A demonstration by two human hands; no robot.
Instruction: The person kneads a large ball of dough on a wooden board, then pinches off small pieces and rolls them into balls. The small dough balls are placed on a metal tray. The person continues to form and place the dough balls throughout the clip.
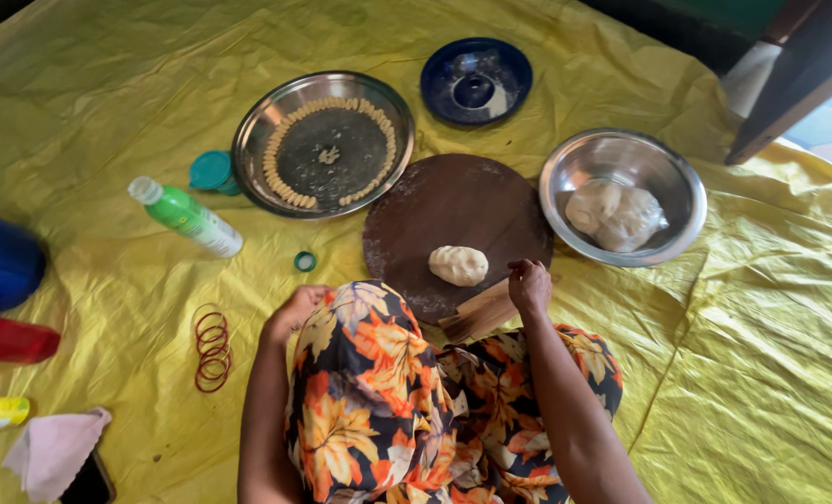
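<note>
The left hand (294, 311) rests curled on a floral knee, holding nothing; the right hand (529, 285) pinches a wooden stick (479, 313) at the board (453, 210) edge. Just beyond lies the dough (459, 265) (pale, smooth, oval) on the board, with a bowl (621, 154) of more dough right and a tray (266, 121) ringed with small pieces beyond.

right hand (530, 285) pinched; left hand (294, 311) seemingly curled.

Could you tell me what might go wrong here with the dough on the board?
The dough lump sits near the wooden board's front edge, close to the right hand; a nudge could roll it onto the yellow sheet. The open green bottle lies on its side beside the steel tray and might leak.
</note>
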